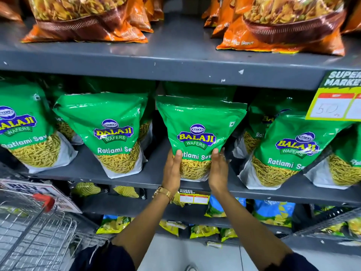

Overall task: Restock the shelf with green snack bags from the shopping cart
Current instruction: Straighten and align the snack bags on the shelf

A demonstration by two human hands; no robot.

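Observation:
A green snack bag [197, 132] stands upright on the grey middle shelf [93, 171], at the centre of the view. My left hand [172, 169] presses its lower left side and my right hand [217, 171] presses its lower right side, so the bag is held between both palms. More green bags of the same kind stand on the shelf: one to the left [115, 133], one at the far left [21, 126] and one to the right [289, 149]. The wire shopping cart [35, 227] is at the lower left, with what looks like green packaging showing through its mesh.
Orange snack bags [86, 18] fill the shelf above. A yellow price tag [336, 106] hangs from that shelf's edge at the right. Lower shelves hold small yellow, green and blue packets [271, 212]. The cart has a red handle piece [46, 201].

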